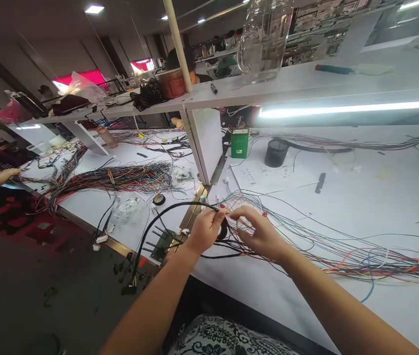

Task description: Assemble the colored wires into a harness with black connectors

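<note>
Both hands meet over the front of a white workbench. My left hand (205, 230) is closed, thumb against fingers, around the end of a black sleeved cable (165, 211). That cable arcs left and hangs past the bench edge to a black connector (128, 290). Close beside it, my right hand (259, 232) has its index finger and thumb curled towards the left fingertips. What lies between its fingertips is too small to make out. A bundle of thin coloured wires (328, 246) runs under the right hand and off to the right. Behind the left hand, a dark roll of tape (223, 230) is partly hidden.
A green box (239, 144) and a black cylinder (276, 154) stand at the back. Left of the upright divider (205, 143) lie a large wire bundle (121, 178), a tape roll (158, 199) and a clear plastic bag (130, 214). A co-worker's hands (0, 178) are at far left.
</note>
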Demonstrator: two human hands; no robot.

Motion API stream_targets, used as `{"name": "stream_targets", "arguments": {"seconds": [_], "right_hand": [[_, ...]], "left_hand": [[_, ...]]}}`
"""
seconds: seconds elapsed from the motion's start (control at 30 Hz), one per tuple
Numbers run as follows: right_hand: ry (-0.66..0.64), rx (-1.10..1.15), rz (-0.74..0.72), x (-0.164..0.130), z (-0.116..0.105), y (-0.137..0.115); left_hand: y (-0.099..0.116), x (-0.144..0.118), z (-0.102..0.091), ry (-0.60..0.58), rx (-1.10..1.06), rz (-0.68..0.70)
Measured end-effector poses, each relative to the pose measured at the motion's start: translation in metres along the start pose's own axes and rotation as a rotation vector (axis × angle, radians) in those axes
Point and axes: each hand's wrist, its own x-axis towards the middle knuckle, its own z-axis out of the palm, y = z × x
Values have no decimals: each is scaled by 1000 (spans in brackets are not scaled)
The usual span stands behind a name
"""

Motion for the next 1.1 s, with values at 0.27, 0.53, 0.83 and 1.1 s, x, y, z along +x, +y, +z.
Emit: {"name": "stream_targets", "arguments": {"seconds": [0.27, 0.53, 0.83, 1.1], "right_hand": [[-62, -154, 12, -12, 12, -10], [-17, -346, 192, -17, 31, -12], [67, -479, -34, -31, 36, 0], [47, -436, -134, -36, 18, 5]], "left_hand": [[4, 13, 0, -249, -241, -135], [-2, 0, 10, -68, -59, -198], [1, -26, 9, -165, -207, -345], [8, -32, 13, -47, -304, -389]]}}
